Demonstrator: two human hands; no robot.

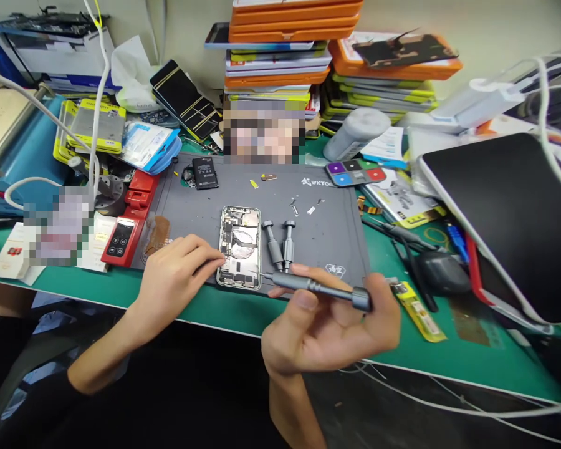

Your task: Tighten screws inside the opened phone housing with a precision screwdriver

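Observation:
An opened smartphone [239, 274] lies on the grey mat with its inner parts bare. My left hand [175, 274] is closed, its fingertips gripping the phone's left edge. In my right hand [331, 330] is a grey precision screwdriver [303, 284], held nearly level, with a finger on its end cap. Its thin tip points left, at the lower right part of the phone; whether it touches cannot be made out. Two more screwdrivers [288, 243] lie side by side just right of the phone. A black phone battery [205, 173] rests farther back on the mat.
Small loose parts [295, 207] dot the grey mat [336, 231]. A red device with buttons [121, 240] stands left. Behind are stacked orange boxes [294, 31] and a coloured tray [355, 173]. A black-screened tablet [505, 218], a mouse-like dark object [442, 272] and cables crowd the right.

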